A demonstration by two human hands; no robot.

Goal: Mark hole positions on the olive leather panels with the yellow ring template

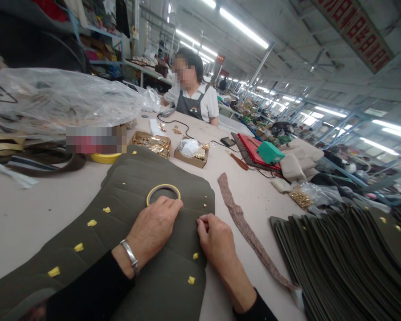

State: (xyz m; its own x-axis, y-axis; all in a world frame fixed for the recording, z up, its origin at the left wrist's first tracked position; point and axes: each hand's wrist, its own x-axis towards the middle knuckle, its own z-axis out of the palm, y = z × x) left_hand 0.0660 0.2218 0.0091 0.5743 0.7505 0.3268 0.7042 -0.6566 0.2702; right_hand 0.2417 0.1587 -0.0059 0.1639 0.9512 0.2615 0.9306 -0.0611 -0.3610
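Observation:
A large dark green fabric panel (173,249) lies over the table in overlapping layers, dotted with several small yellow tape pieces (92,223). My left hand (155,225), wearing a silver bracelet, is closed at the near rim of a yellow tape roll (149,196) and seems to grip it; its fingertips are partly hidden. At the panel's right edge, my right hand (217,238) is closed, thumb and forefinger pinched together. Whatever sits in that pinch is too small to make out. Just above it, a tiny gold fitting (205,205) shows on the panel.
Beyond the panel stand small boxes of gold hardware (153,143) and bagged parts (191,154). A brown patterned strip (243,218) lies right of my hands, beside stacked green panels (334,254). Plastic bags (63,96) crowd the left. A co-worker (197,93) sits across the table.

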